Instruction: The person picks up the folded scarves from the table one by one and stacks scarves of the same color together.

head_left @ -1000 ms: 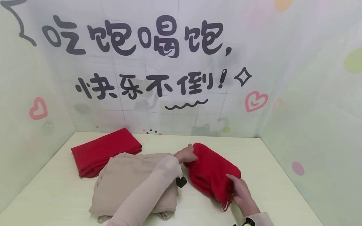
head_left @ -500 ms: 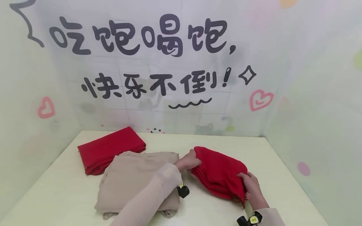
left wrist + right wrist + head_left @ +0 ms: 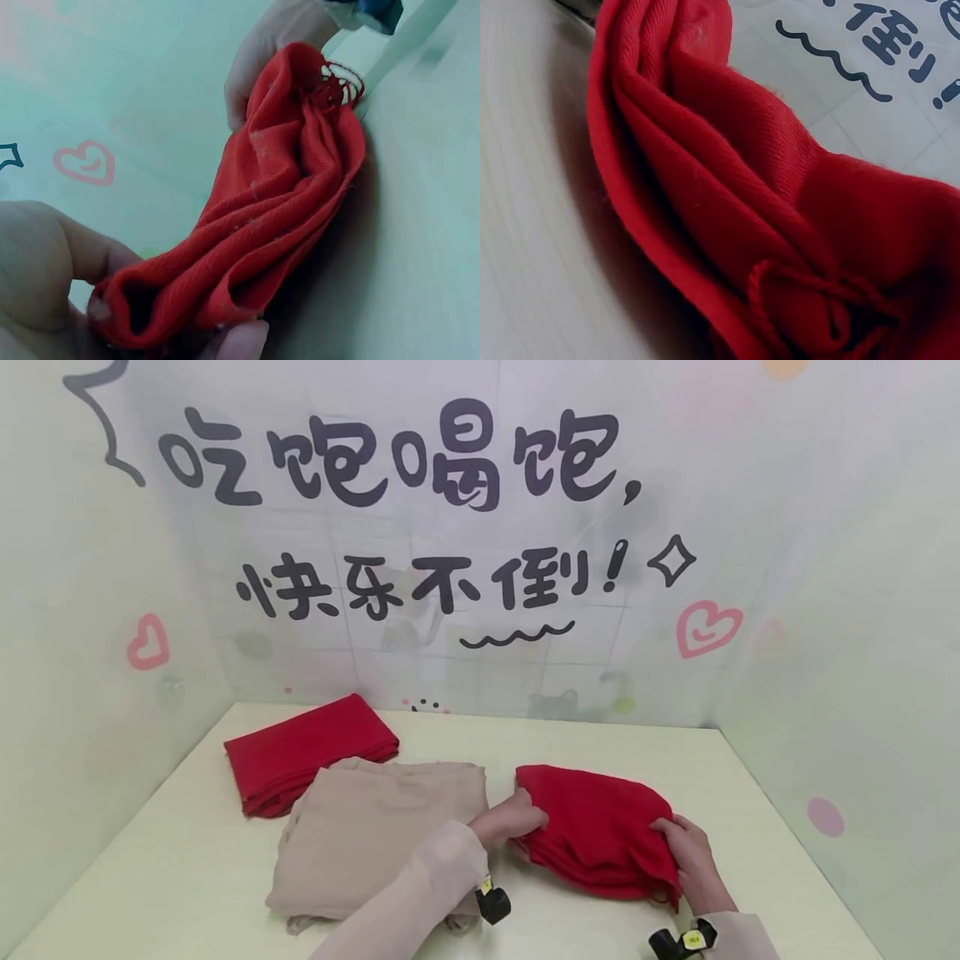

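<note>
A folded red scarf (image 3: 600, 827) with twisted fringe is held between both hands, close over the table's right half. My left hand (image 3: 513, 817) grips its left end, thumb and fingers on either side of the folded layers, as the left wrist view shows. At the opposite end, my right hand (image 3: 692, 856) pinches the scarf near its fringed corner, thumb on top. Loose folds (image 3: 270, 202) sag along the near side between the hands. In the right wrist view the scarf's layers (image 3: 697, 180) and a fringe loop fill the middle, and the right hand itself is out of sight.
A folded beige cloth (image 3: 375, 843) lies left of the scarf, partly under the left sleeve (image 3: 420, 893). Behind it, at the back left, rests another folded red cloth (image 3: 307, 747). Printed wall sheets (image 3: 480, 677) enclose the table (image 3: 150, 868) at the back and sides.
Both hands have brought the scarf lower and nearer, its left end most, so that it lies more level across the view. The fringe at its near corner shows less. The view has shifted slightly left.
</note>
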Available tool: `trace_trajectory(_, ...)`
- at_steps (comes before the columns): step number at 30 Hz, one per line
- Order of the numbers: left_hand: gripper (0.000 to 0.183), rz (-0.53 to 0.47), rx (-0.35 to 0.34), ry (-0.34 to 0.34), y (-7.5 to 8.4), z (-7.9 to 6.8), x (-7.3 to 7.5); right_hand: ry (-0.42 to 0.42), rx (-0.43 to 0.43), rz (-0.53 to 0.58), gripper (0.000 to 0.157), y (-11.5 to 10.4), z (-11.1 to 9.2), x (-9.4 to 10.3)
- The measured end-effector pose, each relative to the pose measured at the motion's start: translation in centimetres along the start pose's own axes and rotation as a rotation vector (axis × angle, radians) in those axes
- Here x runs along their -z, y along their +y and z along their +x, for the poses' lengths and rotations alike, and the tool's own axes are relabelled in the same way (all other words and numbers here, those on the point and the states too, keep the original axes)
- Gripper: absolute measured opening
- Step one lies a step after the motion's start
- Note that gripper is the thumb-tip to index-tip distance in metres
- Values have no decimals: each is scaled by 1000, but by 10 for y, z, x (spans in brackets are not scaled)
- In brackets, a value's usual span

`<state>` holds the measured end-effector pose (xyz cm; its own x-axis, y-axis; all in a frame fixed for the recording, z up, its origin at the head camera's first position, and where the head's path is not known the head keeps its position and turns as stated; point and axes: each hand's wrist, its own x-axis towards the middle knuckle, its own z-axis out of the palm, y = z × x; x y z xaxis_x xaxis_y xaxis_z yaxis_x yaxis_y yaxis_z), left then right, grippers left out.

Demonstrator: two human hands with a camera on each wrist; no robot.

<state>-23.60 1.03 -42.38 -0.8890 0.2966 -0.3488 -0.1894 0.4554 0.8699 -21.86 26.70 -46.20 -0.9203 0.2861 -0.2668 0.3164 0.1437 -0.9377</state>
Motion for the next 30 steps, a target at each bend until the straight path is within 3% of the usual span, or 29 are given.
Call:
trace_trajectory(4,55,-56,-6,10,-4,-7,-7,11,21,-17,37,1,3,5)
trace_trajectory(10,24,-148,-36,64,-21,-12,-18,25,21,-107,34,-3,2,8)
trace_trajectory(16,11,-202,13,91,-30,-22,-18,-9,35,-127,29,-4,5,4)
trace_trajectory(22,11,-215,12,82,-33,-31,-24,-31,39,-203,30,-1,2,11)
trace_trajectory(30,28,-204,-27,150,-44,-30,-34,-170,49,-281,44,6,4,23)
